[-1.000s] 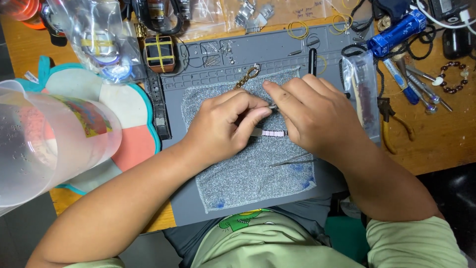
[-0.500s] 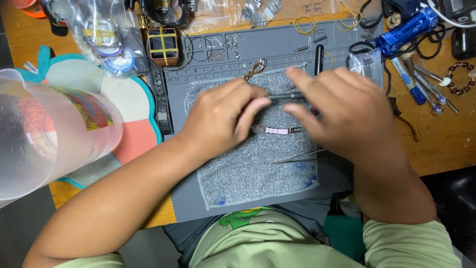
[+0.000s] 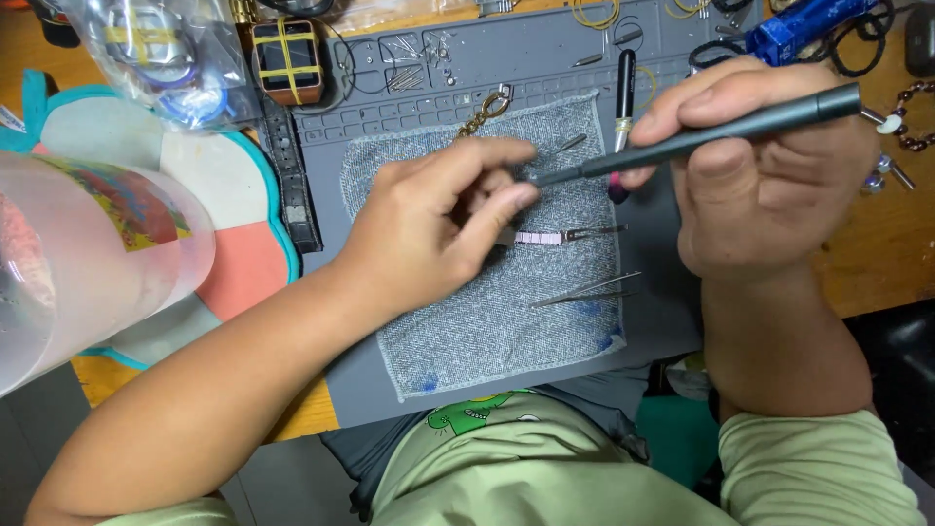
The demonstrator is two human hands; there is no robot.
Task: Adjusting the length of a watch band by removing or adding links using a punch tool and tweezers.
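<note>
My left hand rests on a grey cloth and pinches a small watch part whose pale link strap sticks out to the right. My right hand holds a dark pen-shaped tool nearly level; its thin tip points left and meets my left fingertips. What my left fingers cover is hidden. A pair of tweezers lies on the cloth just below the strap.
The cloth lies on a grey work mat with small pins and screws in its top trays. A square watch, a plastic bag, a clear plastic jug, a black pen, a blue tool.
My right hand has lifted off the cloth and moved up and right, now showing the pen-shaped tool. The view has come closer. My left hand stays on the watch part.
</note>
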